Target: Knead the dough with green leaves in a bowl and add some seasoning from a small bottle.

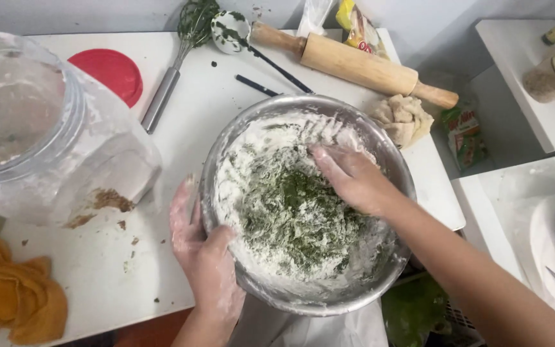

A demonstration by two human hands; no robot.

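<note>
Left hand (203, 254) floury, fingers curled; right hand (354, 180) palm down.

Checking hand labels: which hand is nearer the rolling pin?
Right. The right hand is inside the steel bowl on the flour and greens, just below the rolling pin. The left hand grips the bowl's near-left rim, farther away.

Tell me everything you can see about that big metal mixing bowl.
The metal bowl is round, shiny steel, dusted white along its inner wall. It stands upright on the white table, its near edge jutting past the table's front. Inside lies white flour mixed with chopped green herbs. The left hand, floury, grips its near-left rim, thumb inside; the right hand presses into the mixture. A lump of dough lies just beyond its far-right rim.
</note>
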